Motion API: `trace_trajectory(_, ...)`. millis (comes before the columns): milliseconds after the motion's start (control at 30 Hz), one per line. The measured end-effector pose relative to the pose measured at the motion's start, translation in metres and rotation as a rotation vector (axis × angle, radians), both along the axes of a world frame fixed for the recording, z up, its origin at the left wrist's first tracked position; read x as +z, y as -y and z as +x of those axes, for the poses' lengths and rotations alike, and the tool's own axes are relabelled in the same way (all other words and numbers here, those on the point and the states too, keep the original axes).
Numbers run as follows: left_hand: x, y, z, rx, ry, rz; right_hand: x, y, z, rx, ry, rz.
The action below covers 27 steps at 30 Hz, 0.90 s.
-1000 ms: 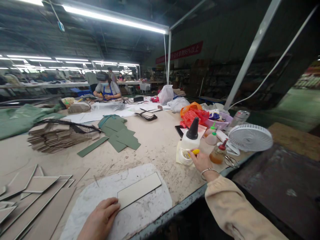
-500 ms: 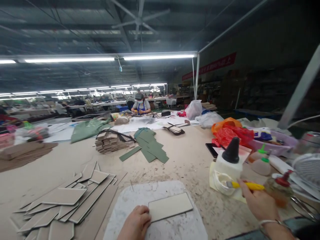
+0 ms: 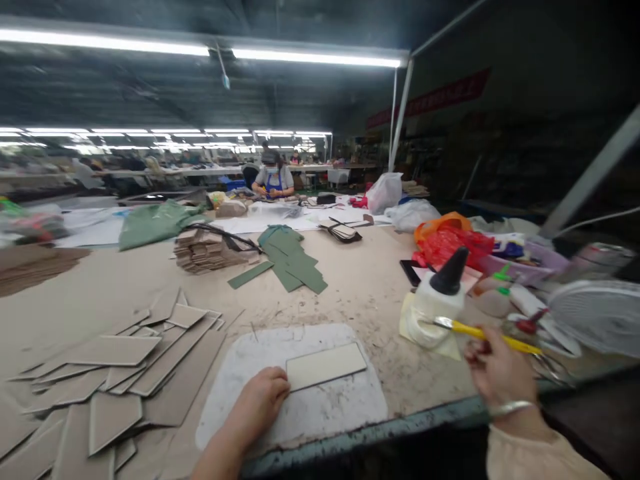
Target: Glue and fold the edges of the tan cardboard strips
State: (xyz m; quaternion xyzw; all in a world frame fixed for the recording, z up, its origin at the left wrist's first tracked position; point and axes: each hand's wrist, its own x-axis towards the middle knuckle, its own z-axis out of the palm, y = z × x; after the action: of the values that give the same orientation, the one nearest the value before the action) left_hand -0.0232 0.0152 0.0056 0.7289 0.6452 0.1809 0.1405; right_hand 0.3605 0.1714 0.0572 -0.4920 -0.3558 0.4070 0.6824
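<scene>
A cream rectangular panel (image 3: 327, 366) with dark edges lies on a white board (image 3: 240, 363). My left hand (image 3: 265, 399) has its fingers closed on the panel's left end. On the right, my right hand (image 3: 500, 373) grips a yellow brush (image 3: 510, 341), whose bristle end is at the mouth of a white glue container (image 3: 425, 327). A white bottle with a black cone cap (image 3: 450, 273) rises just behind that container.
Loose edged panels (image 3: 113, 350) spread over the left of the table. Green strips (image 3: 293, 260) and a brown bundle (image 3: 205, 250) lie farther back. At right are red bags (image 3: 455, 243) and a fan (image 3: 595, 313). A person (image 3: 274, 177) sits beyond.
The view has tilted down, showing the table's front edge. My right hand has turned the brush, its bristle end still at the container. My left hand remains at the panel.
</scene>
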Motion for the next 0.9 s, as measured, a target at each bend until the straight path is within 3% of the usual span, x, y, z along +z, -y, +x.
trace_trajectory(100,-0.005,-0.003,-0.005,-0.048,-0.008,0.027,0.000,0.006,-0.025,0.132,-0.112,-0.086)
trace_trajectory(233,-0.006,0.000,-0.006,-0.051,-0.042,0.006,-0.001,0.020,-0.064,0.469,-0.527,-0.265)
trace_trajectory(300,-0.003,0.001,-0.004,-0.038,-0.067,-0.005,-0.002,0.026,-0.084,0.547,-0.541,-0.309)
trace_trajectory(633,0.005,-0.001,-0.003,-0.076,-0.131,-0.036,-0.045,0.050,-0.158,0.738,0.083,-0.240)
trace_trajectory(900,0.005,-0.002,-0.002,-0.074,-0.147,-0.040,-0.049,0.057,-0.190,0.845,0.355,-0.134)
